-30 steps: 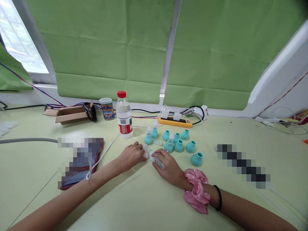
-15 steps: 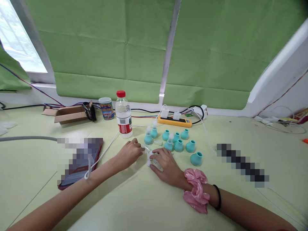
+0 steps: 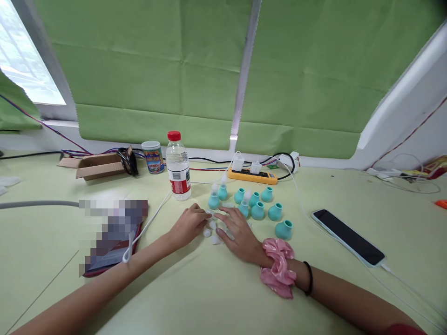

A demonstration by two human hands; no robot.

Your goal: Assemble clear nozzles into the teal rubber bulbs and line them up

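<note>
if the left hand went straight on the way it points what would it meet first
The left hand would probably meet the right hand first, though small pale pieces lie close by and depth there is unclear.

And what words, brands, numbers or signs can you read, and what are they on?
Nothing reads clearly.
Clear plastic bottle with red cap: label print too small.
Colourful blue round can with white lid: lettering blurred.
Dark flat screen with red edge: too blurred.
</note>
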